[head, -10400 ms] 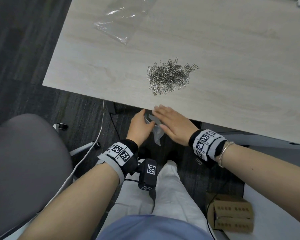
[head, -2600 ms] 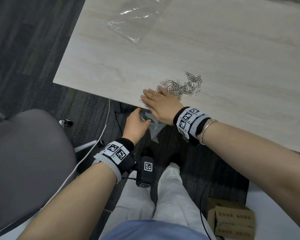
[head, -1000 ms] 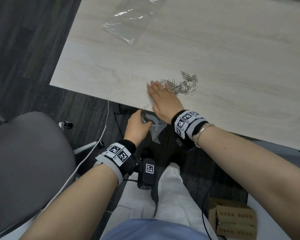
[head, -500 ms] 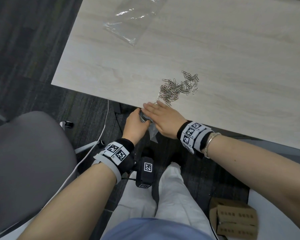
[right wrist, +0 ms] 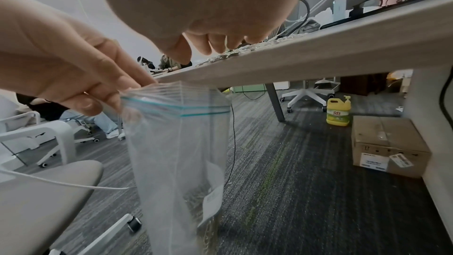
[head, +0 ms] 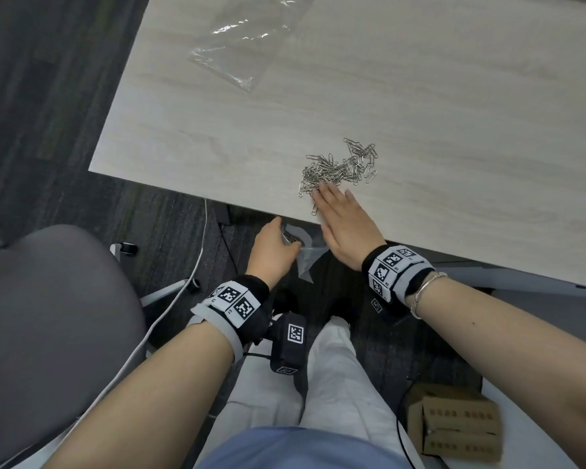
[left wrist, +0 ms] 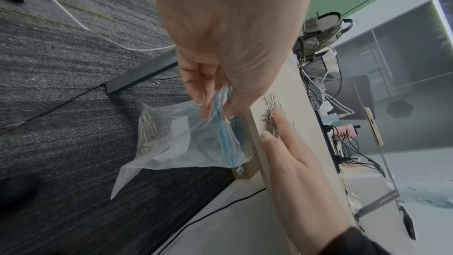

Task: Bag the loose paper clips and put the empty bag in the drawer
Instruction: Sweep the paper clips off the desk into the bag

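Note:
A small heap of silver paper clips (head: 340,167) lies on the pale wooden desk (head: 420,96) near its front edge. My right hand (head: 344,220) lies flat on the desk with straight fingers touching the near side of the heap. Just below the edge, my left hand (head: 273,250) pinches the rim of a clear zip bag (left wrist: 181,139) with a blue seal strip. That bag (right wrist: 179,162) hangs open-mouthed under the edge, and several clips sit at its bottom. A second clear bag (head: 247,45) lies flat and empty at the desk's far left.
A grey chair (head: 48,326) stands at my left, with a white cable (head: 190,265) trailing across the dark carpet. A cardboard box (head: 454,424) sits at lower right. Under the desk are a yellow bottle (right wrist: 338,111) and another box (right wrist: 389,144).
Over ten seconds the heap has shrunk as my right hand swept clips over the edge. In the last half second that hand moved from the bag's mouth back onto the desk.

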Tool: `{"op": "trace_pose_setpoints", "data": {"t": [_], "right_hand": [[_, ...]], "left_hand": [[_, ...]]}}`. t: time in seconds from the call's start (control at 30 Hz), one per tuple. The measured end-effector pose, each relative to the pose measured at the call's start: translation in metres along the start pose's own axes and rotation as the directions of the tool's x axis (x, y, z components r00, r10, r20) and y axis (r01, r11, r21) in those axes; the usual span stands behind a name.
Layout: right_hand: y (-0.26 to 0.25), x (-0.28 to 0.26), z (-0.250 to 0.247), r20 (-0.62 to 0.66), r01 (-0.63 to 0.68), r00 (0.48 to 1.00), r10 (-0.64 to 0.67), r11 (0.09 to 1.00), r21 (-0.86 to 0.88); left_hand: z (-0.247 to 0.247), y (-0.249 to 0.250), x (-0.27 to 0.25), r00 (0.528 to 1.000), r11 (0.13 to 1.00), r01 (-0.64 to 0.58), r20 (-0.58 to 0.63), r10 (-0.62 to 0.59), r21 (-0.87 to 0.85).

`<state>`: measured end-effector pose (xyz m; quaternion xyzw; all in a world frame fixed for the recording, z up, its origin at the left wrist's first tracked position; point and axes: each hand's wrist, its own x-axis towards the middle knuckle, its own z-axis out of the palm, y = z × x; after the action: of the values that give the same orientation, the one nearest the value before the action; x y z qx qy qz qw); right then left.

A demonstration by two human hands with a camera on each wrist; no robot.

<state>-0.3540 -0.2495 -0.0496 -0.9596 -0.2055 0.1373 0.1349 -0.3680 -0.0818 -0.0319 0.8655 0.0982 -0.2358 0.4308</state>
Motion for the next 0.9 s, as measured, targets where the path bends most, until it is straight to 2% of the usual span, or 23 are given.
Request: {"op": "trace_pose_setpoints", "data": {"t": [0.17,0.33,0.47,0.53,0.67,0.9], "right_hand": [[-0.006,-0.01,0.006,0.05,0.044,0.998,-0.044,0.999,0.005],[-0.012,-0.027,0.014,0.042,0.182,0.981,-0.19,0.972,0.148],[-0.016,-0.036,0.01,0.022,0.224,0.971,-0.239,0.935,0.275],[-0.016,-0.031,0.005,-0.008,0.218,0.975,-0.224,0.94,0.261],[-0.013,0.0,-0.006,-0.035,0.095,0.995,-0.091,0.982,0.164],[-0.01,0.028,-0.003,0.009,0.055,0.998,-0.055,0.998,-0.007]], "left_hand": [[0.011,0.001,0.001,1.0,1.0,0.003,-0.026,-0.004,-0.005],[0.011,0.0,0.001,1.0,0.999,-0.012,-0.028,0.011,-0.03],[0.009,0.0,-0.002,1.0,0.998,-0.017,-0.014,0.016,-0.054],[0.008,0.0,-0.001,1.0,0.999,-0.018,-0.018,0.018,-0.04],[0.009,0.001,-0.002,1.0,0.999,0.006,-0.019,-0.007,-0.041],[0.008,0.001,-0.001,0.999,0.999,0.033,-0.016,-0.033,0.005]]}}
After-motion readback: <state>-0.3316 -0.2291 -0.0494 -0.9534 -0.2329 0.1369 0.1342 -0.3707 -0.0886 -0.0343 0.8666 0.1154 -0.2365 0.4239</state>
